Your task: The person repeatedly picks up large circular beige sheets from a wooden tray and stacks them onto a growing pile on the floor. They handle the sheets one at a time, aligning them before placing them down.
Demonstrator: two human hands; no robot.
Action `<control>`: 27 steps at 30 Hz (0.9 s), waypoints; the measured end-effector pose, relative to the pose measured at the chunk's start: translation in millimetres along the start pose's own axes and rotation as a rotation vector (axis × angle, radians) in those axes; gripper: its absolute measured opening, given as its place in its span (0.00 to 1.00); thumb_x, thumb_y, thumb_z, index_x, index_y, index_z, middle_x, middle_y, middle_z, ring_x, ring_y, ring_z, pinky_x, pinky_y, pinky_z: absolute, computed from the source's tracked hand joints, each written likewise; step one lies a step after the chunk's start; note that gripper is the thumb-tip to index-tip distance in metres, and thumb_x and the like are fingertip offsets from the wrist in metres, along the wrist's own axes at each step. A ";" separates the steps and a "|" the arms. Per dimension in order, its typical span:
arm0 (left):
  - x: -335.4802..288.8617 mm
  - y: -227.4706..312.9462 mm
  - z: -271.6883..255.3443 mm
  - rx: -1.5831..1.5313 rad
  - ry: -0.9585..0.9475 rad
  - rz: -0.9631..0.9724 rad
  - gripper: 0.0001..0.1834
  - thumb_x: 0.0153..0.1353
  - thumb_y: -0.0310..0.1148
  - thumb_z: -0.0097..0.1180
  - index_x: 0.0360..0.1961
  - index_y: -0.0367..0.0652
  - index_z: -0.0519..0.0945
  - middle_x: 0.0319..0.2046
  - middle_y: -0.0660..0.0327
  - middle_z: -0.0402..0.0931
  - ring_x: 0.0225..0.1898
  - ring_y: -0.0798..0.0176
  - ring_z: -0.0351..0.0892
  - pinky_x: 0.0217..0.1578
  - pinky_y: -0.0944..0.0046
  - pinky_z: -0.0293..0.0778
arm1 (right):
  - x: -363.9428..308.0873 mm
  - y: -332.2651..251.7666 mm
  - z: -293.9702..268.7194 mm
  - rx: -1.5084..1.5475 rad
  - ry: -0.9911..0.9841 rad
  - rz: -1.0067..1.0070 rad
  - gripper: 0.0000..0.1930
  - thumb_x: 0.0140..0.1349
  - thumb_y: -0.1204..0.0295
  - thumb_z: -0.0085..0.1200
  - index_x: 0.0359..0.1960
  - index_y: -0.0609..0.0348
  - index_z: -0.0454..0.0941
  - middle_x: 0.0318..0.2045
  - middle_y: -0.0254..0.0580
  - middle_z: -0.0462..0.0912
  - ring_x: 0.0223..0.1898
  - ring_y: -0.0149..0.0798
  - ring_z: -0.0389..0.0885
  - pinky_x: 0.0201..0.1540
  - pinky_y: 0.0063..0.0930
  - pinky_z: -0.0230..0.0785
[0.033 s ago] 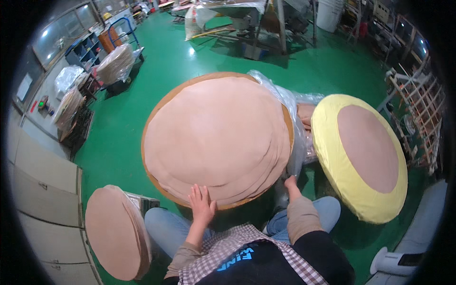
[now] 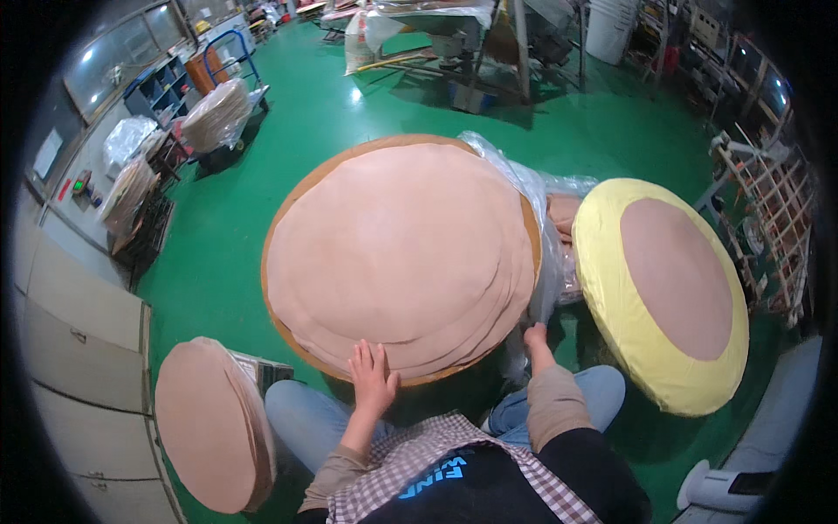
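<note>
A stack of thin, round, pinkish-tan sheets (image 2: 384, 236) lies on a round brown board (image 2: 272, 307) in front of me, the sheets overlapping in steps at the near right. My left hand (image 2: 374, 380) rests flat on the near edge of the stack, fingers stretched out. Beside the board's near right edge, my right hand (image 2: 535, 335) is closed next to clear plastic sheeting (image 2: 548, 262); what its fingers hold, if anything, is hidden. To the right stands a tilted yellow-covered round (image 2: 602, 288) with a smaller tan disc (image 2: 679, 279) on its face.
Another stack of round tan sheets (image 2: 209, 428) stands at my lower left beside grey cabinets (image 2: 83, 349). A plastic-wrapped stack (image 2: 216, 115) sits by a blue-handled cart (image 2: 249, 65) farther left. A lattice rack (image 2: 768, 223) stands at the right. The floor (image 2: 209, 253) is green.
</note>
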State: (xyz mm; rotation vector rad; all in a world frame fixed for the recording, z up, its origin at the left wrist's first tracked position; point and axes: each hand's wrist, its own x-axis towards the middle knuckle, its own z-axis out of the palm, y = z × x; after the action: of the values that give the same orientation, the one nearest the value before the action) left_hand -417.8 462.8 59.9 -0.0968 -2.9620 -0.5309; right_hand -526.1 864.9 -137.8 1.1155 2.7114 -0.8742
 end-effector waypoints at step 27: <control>84.0 -127.8 -67.7 -0.691 0.126 -0.520 0.18 0.51 0.35 0.56 0.41 0.36 0.77 0.37 0.49 0.78 0.38 0.54 0.78 0.37 0.59 0.73 | -279.3 -174.9 -169.6 0.511 -0.952 -0.840 0.19 0.60 0.77 0.48 0.54 0.66 0.70 0.37 0.43 0.81 0.40 0.34 0.79 0.46 0.28 0.71</control>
State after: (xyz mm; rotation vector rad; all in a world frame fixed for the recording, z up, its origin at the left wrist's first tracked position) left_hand -504.0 322.8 90.9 0.6251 -2.5202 -1.5286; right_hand -415.9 682.1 165.2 -0.4890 2.0477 -1.6736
